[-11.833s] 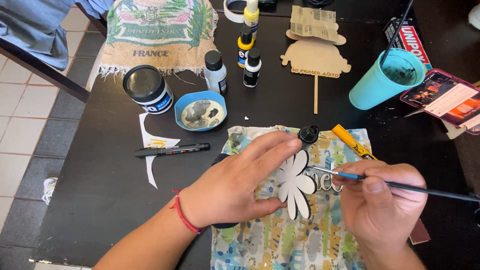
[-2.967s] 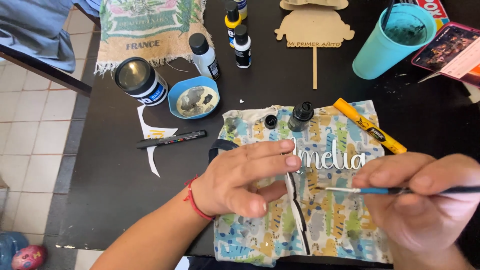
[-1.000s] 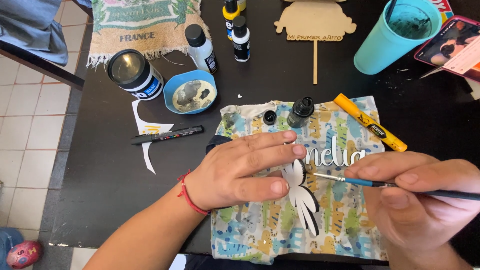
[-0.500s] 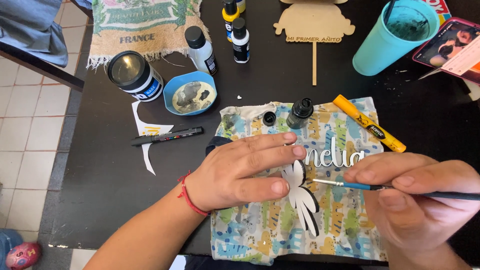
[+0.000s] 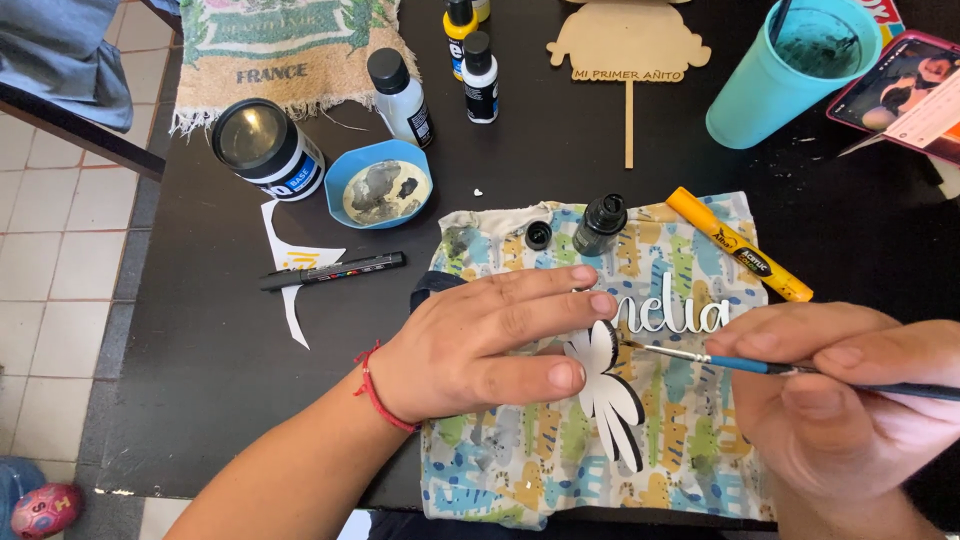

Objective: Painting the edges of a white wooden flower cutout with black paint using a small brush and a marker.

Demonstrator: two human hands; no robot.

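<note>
My left hand (image 5: 485,340) lies flat on a patterned cloth (image 5: 560,450), its fingertips pressing on a white leaf-shaped cutout with black edging (image 5: 610,395). My right hand (image 5: 850,400) grips a thin blue-handled paintbrush (image 5: 730,362). The brush tip touches the cutout's upper edge, near my left fingertips. A white cut-out script word (image 5: 665,312) lies on the cloth just above the brush.
On the black table (image 5: 200,350): a small open black bottle (image 5: 600,225) with its cap (image 5: 538,236), a yellow marker (image 5: 740,245), a black marker (image 5: 330,271), a blue palette dish (image 5: 380,185), a jar (image 5: 265,148), paint bottles (image 5: 400,97), a teal cup (image 5: 785,65), a wooden topper (image 5: 628,45).
Little has moved in the last second. Since three seconds ago the white cutout has been laid flat from standing on edge, and the brush tip has come to its upper edge.
</note>
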